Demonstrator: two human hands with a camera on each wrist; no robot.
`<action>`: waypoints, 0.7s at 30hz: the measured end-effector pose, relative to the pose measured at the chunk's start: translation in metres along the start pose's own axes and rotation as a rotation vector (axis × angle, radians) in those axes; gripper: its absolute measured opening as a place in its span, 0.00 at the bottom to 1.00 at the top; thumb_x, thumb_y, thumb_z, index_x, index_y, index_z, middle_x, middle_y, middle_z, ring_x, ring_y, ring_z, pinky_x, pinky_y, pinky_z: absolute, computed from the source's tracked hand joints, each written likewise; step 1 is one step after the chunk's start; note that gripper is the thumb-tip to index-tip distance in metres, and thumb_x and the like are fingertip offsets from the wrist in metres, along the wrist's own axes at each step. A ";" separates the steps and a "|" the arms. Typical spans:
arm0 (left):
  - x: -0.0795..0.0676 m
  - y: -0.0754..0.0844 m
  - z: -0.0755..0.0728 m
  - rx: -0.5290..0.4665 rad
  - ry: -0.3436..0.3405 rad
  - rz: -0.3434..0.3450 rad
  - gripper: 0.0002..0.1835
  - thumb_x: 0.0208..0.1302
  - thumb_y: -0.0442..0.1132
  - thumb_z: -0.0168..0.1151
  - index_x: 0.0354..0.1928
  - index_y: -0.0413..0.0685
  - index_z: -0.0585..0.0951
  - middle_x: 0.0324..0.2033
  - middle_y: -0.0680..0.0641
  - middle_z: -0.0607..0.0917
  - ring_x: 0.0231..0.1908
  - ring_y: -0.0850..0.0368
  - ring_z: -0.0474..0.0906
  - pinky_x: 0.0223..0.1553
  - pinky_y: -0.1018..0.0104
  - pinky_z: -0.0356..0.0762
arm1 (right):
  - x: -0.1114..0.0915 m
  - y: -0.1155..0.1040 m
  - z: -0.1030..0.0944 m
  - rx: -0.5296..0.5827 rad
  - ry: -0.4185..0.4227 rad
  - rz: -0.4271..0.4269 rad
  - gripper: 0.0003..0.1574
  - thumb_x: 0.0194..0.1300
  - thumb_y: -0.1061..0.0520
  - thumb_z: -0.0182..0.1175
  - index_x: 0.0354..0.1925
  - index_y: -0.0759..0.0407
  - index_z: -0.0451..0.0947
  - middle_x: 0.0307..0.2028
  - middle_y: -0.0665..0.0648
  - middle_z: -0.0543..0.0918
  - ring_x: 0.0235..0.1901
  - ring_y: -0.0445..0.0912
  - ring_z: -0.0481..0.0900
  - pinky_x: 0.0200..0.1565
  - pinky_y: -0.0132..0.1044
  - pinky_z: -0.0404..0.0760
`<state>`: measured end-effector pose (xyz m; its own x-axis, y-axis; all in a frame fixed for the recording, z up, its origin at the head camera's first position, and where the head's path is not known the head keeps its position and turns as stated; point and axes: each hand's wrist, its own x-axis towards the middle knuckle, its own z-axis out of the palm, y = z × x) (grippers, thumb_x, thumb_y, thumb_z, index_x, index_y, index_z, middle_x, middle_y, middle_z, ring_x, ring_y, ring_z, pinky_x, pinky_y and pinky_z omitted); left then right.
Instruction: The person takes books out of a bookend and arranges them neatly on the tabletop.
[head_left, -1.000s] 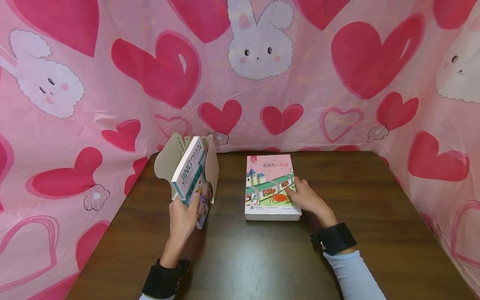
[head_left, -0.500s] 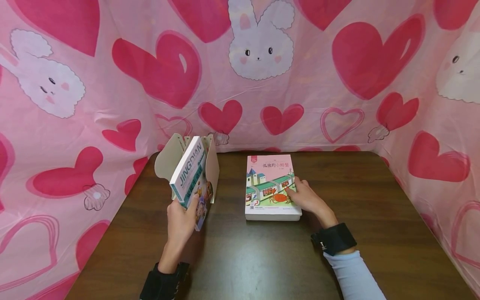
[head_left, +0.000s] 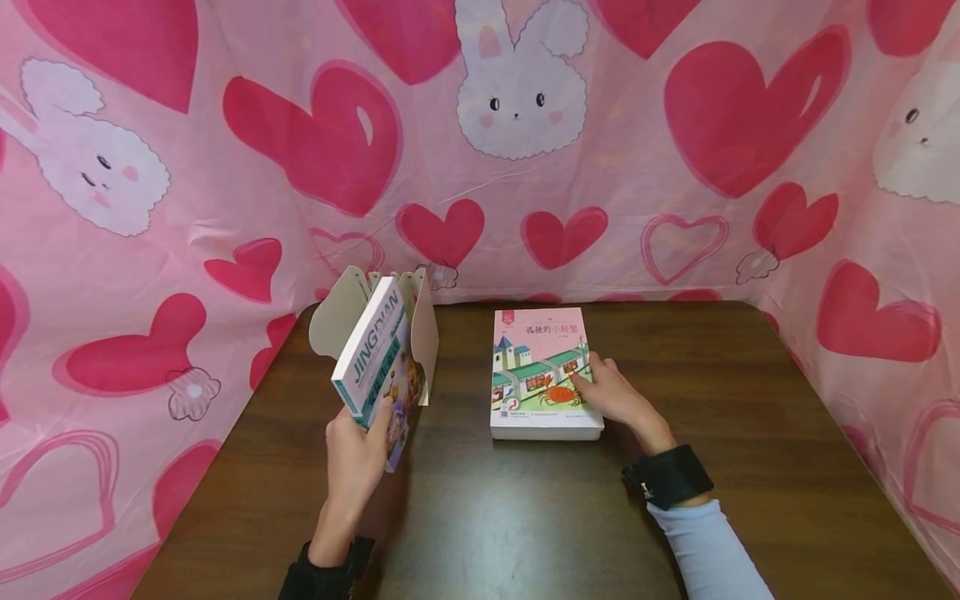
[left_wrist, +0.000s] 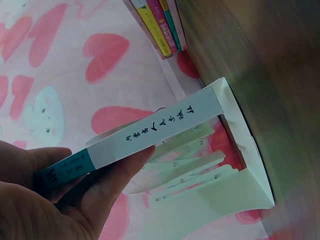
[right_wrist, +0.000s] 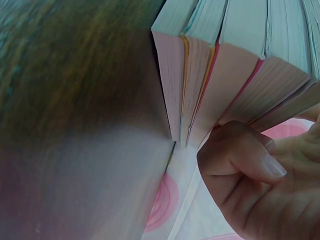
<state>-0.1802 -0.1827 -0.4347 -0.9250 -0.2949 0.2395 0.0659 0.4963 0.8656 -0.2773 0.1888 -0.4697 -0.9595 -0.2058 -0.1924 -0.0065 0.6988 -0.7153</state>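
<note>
In the head view my left hand grips a white-and-teal paperback book by its near end, thumb on the cover. The book stands tilted, its far part between the walls of a cream desktop book holder. From the left wrist, its white-and-teal spine runs across the holder's opening. My right hand holds the right side of a stack of books, thumb on the pink top cover with a red crab. In the right wrist view, curled fingers press against the page edges.
Both the holder and the stack are on a dark wooden table, with bare tabletop between them. A pink curtain with hearts and rabbits hangs behind and at both sides.
My left hand has drawn the book a little toward me and to the left, partway out of the holder. The right hand and the stack stay in place.
</note>
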 end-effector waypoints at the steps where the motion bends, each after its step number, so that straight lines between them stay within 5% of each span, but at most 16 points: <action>1: -0.001 0.000 -0.001 0.002 0.001 0.000 0.24 0.77 0.38 0.64 0.70 0.36 0.76 0.61 0.31 0.82 0.56 0.29 0.82 0.52 0.31 0.79 | 0.000 0.000 0.000 0.000 0.000 0.001 0.49 0.81 0.49 0.50 0.79 0.80 0.40 0.71 0.81 0.57 0.66 0.67 0.62 0.71 0.65 0.61; 21: -0.013 0.005 -0.010 0.029 -0.027 -0.025 0.26 0.77 0.38 0.64 0.72 0.40 0.74 0.63 0.32 0.81 0.58 0.30 0.81 0.52 0.33 0.78 | 0.002 0.001 0.000 0.013 -0.009 0.008 0.50 0.82 0.48 0.50 0.79 0.79 0.39 0.71 0.81 0.57 0.66 0.67 0.62 0.71 0.65 0.60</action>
<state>-0.1639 -0.1844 -0.4288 -0.9361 -0.2854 0.2057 0.0321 0.5129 0.8578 -0.2796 0.1894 -0.4712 -0.9569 -0.2063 -0.2042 0.0051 0.6914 -0.7225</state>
